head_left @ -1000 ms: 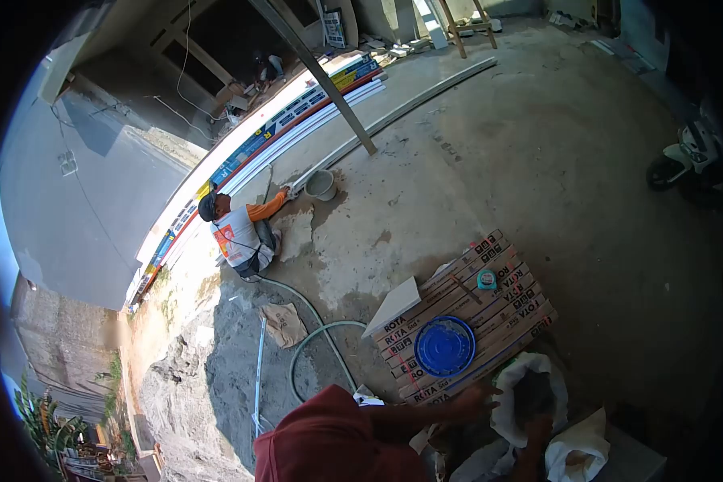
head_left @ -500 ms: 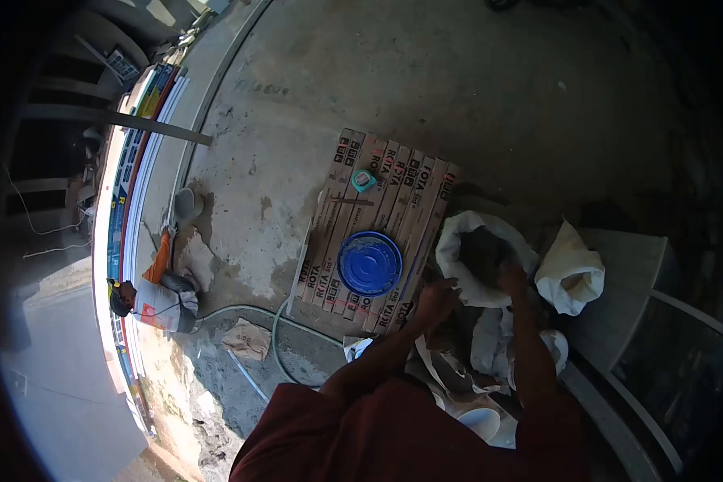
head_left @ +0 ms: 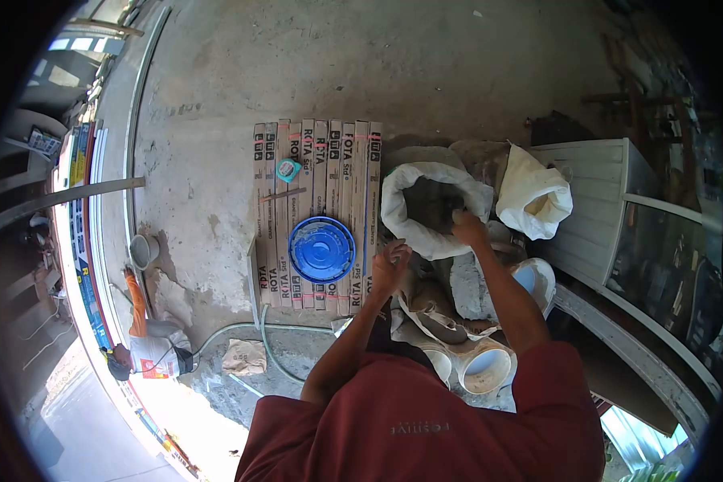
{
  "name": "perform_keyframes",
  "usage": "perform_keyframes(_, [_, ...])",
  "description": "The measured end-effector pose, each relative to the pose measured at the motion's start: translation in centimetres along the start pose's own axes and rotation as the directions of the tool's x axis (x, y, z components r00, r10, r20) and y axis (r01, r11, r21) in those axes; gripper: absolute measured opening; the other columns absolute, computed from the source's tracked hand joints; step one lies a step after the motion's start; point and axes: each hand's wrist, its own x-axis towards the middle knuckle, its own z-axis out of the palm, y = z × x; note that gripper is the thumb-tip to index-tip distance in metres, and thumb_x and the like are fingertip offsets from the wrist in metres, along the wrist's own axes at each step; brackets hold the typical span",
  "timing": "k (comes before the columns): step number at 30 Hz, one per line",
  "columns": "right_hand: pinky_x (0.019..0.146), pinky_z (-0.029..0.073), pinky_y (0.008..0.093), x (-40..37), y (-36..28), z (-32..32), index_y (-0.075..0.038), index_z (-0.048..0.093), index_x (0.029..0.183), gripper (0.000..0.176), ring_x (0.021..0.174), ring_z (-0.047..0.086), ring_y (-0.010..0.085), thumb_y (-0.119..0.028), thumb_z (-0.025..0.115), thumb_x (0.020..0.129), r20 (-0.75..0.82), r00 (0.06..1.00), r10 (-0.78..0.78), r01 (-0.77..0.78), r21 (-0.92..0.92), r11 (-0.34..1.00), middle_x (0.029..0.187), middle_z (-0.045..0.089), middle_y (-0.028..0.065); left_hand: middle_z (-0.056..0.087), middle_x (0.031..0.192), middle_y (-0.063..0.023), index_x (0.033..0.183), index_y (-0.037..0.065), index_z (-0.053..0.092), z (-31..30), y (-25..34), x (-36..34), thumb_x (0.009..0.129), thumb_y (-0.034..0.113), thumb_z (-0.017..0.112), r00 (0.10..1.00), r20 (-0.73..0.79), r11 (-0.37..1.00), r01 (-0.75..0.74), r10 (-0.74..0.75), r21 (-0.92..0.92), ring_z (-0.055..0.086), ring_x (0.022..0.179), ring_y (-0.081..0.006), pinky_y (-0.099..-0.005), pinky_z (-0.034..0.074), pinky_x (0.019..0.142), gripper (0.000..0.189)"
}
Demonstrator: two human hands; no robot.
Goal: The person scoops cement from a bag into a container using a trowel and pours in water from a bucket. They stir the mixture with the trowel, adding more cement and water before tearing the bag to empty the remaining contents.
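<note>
An open white sack (head_left: 426, 210) with dark grey powder inside stands on the concrete floor in front of me. My right hand (head_left: 467, 227) reaches into its mouth at the right rim, fingers curled; what it holds is hidden. My left hand (head_left: 391, 263) is at the sack's near left rim, fingers bent against the white fabric. A blue round lid (head_left: 321, 249) lies on a stack of ROTA tile boxes (head_left: 313, 161) just left of the sack.
A second white sack (head_left: 534, 197) leans on a white cabinet (head_left: 598, 201) to the right. White pipe ends (head_left: 484, 369) and a bucket (head_left: 534, 277) lie near my knees. A tape measure (head_left: 287, 169) rests on the boxes. A person (head_left: 149, 349) in orange sleeves crouches far left by a bucket (head_left: 143, 249) and hose (head_left: 265, 333).
My view has swung round and down over the sack. Both my hands have come up to the sack's rim, the right one now further inside the mouth.
</note>
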Motion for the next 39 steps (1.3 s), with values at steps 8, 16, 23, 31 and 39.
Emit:
perform_keyframes(8, [0.076,0.049,0.0474,-1.8,-1.3,-0.5,-0.003,0.062,0.094,0.032,0.087,0.06,0.0415,-0.013,0.061,0.064,-0.091,0.99,-0.109,0.112,0.028,0.993,0.088,0.063,0.0238,0.067,0.092,-0.0135,0.105,-0.004,0.06,-3.1,1.2,-0.2,0.085,0.02,0.063,0.998,0.006,0.998,0.064,-0.064,0.003,0.066,0.083,-0.0181,-0.0277,0.052,0.07,0.032])
perform_keyframes(16, [0.075,0.048,0.0481,-0.4,-0.4,1.1,-0.005,0.063,0.1,0.037,0.086,0.06,0.0425,-0.012,0.061,0.063,-0.159,0.975,-0.153,0.18,0.176,0.968,0.086,0.063,0.0249,0.061,0.092,-0.013,0.092,0.001,0.058,-1.7,3.0,4.4,0.077,0.013,0.07,0.965,-0.124,0.903,-0.164,0.23,0.397,0.061,0.083,-0.0267,-0.035,0.049,0.071,0.022])
perform_keyframes(23, [0.076,0.049,0.0478,-1.1,-1.2,1.8,-0.006,0.062,0.104,0.04,0.084,0.06,0.0424,-0.01,0.062,0.063,-0.146,0.971,-0.19,0.205,0.094,0.974,0.087,0.063,0.0231,0.057,0.103,-0.0135,0.105,0.007,0.054,3.9,6.3,18.2,0.067,0.013,0.072,0.715,0.254,0.417,-0.616,0.651,0.668,0.052,0.107,-0.0304,-0.0545,0.023,0.104,0.042])
perform_keyframes(31, [0.078,0.05,0.0469,-3.4,0.9,3.5,-0.009,0.056,0.118,0.054,0.084,0.061,0.0405,-0.012,0.063,0.064,-0.226,0.949,-0.219,0.257,0.157,0.954,0.087,0.064,0.0231,0.064,0.085,-0.0104,0.116,0.008,0.053,3.8,8.0,23.5,0.066,0.013,0.068,0.746,0.557,0.223,-0.651,0.365,0.726,0.058,0.102,-0.0282,-0.0608,0.014,0.106,0.053])
perform_keyframes(39, [0.072,0.052,0.0468,-0.9,-1.6,2.4,-0.008,0.065,0.092,0.027,0.082,0.063,0.0367,-0.019,0.06,0.069,-0.098,0.991,-0.089,0.082,-0.074,0.994,0.088,0.064,0.0209,0.037,0.129,-0.0193,0.126,0.007,0.036,3.3,7.3,14.9,0.062,0.019,0.075,0.956,-0.045,0.722,-0.187,0.29,0.667,0.035,0.123,-0.0342,-0.0581,0.026,0.097,0.076])
